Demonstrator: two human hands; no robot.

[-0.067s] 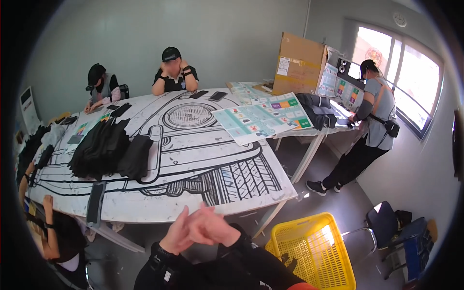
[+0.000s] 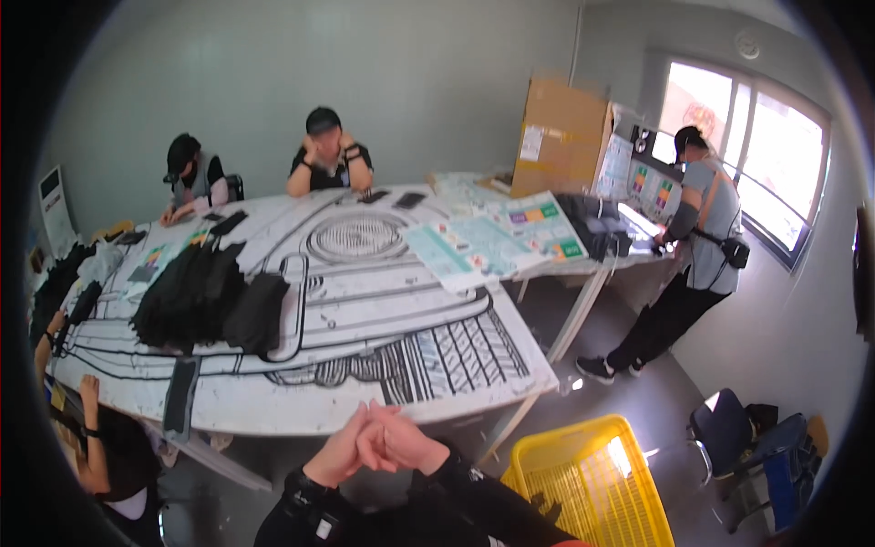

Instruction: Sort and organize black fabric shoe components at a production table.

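My left hand (image 2: 337,453) and my right hand (image 2: 408,444) are clasped together just off the near edge of the white table (image 2: 301,412). Their fingers are folded into each other, and no object shows in them. Black sleeves and dark wristbands cover my forearms. On the tabletop, which bears a black line drawing of a car front, a stack of black cloth pieces (image 2: 191,296) lies to the left, with another black cloth piece (image 2: 258,314) beside it. A dark flat strip (image 2: 181,397) hangs over the table's near edge.
A yellow plastic basket (image 2: 538,447) stands on the floor to my right, near dark blue chairs (image 2: 725,424). Printed sheets (image 2: 483,242) and a cardboard box (image 2: 561,137) are at the right. Two people sit across, one at near left; another stands by the window.
My clasped hands have drawn closer together, the fingers folding more tightly. The whole view has shifted slightly, so the table sits lower in it.
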